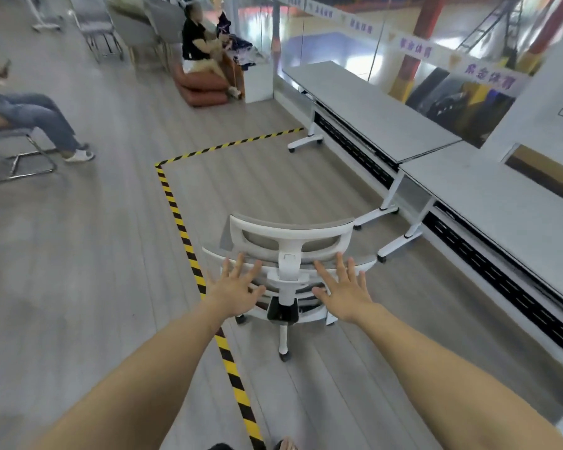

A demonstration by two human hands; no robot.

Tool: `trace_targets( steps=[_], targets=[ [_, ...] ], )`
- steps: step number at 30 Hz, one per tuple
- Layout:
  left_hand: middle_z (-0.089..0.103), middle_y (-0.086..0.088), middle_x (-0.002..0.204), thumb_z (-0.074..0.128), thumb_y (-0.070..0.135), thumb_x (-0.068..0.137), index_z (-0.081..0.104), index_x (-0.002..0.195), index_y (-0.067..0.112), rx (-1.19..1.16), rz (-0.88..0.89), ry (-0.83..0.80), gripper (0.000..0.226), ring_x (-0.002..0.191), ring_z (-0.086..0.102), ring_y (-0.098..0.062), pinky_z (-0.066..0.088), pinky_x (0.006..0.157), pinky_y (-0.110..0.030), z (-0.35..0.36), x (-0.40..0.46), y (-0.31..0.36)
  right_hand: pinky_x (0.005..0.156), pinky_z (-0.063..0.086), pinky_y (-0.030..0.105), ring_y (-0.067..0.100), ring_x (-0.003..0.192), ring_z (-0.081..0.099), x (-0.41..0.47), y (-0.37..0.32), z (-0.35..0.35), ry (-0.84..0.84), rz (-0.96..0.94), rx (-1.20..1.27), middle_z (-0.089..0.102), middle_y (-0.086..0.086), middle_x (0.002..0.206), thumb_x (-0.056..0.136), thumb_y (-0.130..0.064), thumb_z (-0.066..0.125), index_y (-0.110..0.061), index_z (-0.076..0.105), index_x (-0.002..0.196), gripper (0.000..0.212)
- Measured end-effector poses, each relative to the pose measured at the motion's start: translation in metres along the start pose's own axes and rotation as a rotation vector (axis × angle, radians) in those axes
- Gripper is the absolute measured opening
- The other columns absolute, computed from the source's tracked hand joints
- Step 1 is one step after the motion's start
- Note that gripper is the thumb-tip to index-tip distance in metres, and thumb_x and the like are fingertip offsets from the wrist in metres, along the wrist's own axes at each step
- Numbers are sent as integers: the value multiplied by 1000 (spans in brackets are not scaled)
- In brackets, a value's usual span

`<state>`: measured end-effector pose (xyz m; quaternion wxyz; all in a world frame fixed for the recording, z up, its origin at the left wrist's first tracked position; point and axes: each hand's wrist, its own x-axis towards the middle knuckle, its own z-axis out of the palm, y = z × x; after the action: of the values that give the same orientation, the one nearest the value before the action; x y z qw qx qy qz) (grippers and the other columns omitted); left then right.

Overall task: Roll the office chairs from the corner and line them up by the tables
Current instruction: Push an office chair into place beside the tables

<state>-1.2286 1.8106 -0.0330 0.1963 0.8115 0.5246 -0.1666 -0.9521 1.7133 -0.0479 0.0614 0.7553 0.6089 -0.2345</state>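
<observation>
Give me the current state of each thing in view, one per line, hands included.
office chair: upright on its casters, back toward the camera, inside the taped area, apart from the tables.
left hand: open, fingers spread at the chair's backrest; contact unclear.
right hand: open, fingers spread at the backrest; contact unclear.
near table: standing, top bare.
far table: standing, end to end with the near one.
hazard tape: stuck to the floor, L-shaped.

Both hands spread — left hand (238, 292), right hand (343, 292) — behind office chair (291, 237).
</observation>
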Motion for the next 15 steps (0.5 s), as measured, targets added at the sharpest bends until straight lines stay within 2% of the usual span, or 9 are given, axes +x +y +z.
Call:
trace_targets(
  steps=[8,15],
  targets=[
    [-30,5,168,15,77,98,-16,157,54,9,-75,38,70,158,-18,-32,-10,119,-71,-83,138,-51,125,-12,56,31,148,-40,175,-30,-69,33,-63,-24,-46,3,159,100,-71,28,-57,-21,154,74],
    [-32,3,168,18,76,99,-17,158,52,-30,-76,61,72,156,-23,-35,-10,118,-73,-163,278,-113,124,-13,59,31,152,-33,341,-70,-140,47,-71,-34,-42,0,161,98,-74,26,-58,-18,154,73]
  ],
)
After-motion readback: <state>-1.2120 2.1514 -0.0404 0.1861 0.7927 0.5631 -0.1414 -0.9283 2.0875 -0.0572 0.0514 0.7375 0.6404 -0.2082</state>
